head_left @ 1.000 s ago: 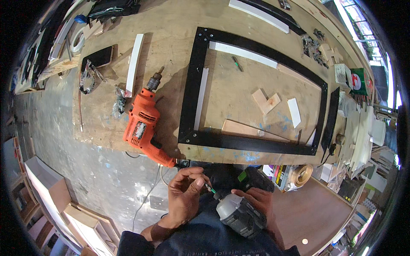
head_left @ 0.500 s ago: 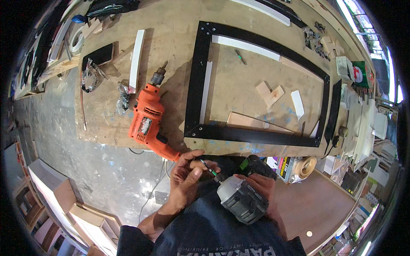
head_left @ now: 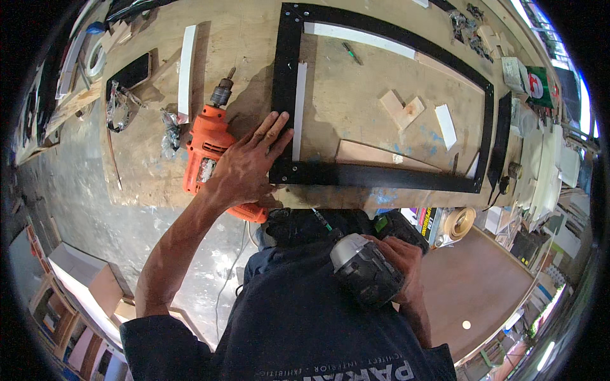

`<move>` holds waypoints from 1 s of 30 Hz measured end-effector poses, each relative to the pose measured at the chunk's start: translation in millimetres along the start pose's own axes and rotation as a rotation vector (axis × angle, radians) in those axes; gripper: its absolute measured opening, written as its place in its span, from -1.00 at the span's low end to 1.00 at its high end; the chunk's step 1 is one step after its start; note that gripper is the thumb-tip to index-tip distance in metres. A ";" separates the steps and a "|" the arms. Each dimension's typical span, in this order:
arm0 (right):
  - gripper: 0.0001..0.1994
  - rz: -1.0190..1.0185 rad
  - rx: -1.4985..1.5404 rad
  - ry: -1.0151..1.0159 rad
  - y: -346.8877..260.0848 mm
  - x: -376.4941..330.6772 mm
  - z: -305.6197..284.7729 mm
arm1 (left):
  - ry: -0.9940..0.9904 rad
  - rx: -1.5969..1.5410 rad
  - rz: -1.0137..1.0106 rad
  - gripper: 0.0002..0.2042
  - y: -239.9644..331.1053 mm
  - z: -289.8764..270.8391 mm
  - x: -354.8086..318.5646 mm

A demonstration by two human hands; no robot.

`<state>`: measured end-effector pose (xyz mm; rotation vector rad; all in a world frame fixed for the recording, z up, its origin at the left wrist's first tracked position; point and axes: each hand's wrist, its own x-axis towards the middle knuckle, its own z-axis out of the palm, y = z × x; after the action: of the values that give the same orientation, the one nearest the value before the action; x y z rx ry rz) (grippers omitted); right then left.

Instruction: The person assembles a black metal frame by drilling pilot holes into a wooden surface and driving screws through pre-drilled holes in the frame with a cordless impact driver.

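Note:
My left hand [head_left: 251,159] lies with fingers stretched out over the left end of a black rectangular frame [head_left: 375,178], near its lower left corner. Beneath that hand and forearm is an orange corded drill [head_left: 206,140], lying on the workbench with its chuck pointing away. In my right hand [head_left: 403,257] is a black and grey cordless impact driver [head_left: 365,270], held close to my body below the bench edge. A long bit with a green band [head_left: 322,219] sticks out of its nose toward the frame.
The plywood workbench [head_left: 362,95] also carries a white strip [head_left: 187,73], a phone [head_left: 132,71], plastic bags of hardware [head_left: 170,133] and wood offcuts [head_left: 403,109]. Another green-banded bit [head_left: 351,53] lies inside the frame. A tape roll [head_left: 459,223] sits at the bench's near right.
My left hand has left the driver's bit and moved up and left onto the frame, its fingers now extended. The driver stays in my right hand, slightly shifted. The view has moved a little.

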<state>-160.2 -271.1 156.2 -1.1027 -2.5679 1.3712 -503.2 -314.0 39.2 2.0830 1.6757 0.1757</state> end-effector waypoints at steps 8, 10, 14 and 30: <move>-0.31 0.037 0.030 0.014 5.5 -4.0 7.1 | 0.061 -0.073 -0.022 -0.26 19.7 20.7 -17.8; -0.30 0.042 0.047 0.023 7.1 -2.8 10.3 | 0.074 -0.059 -0.018 -0.27 18.7 26.0 -19.7; -0.29 0.068 0.067 0.010 1.9 7.8 13.0 | 0.137 -0.004 0.007 -0.29 15.2 40.9 -28.6; -0.38 0.072 -0.076 0.013 6.2 22.3 22.0 | 0.182 0.022 0.081 -0.41 15.6 59.0 -42.3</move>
<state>-180.8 -271.3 131.8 -1.2220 -2.6163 1.2849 -477.7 -372.5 1.2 2.2097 1.7033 0.3844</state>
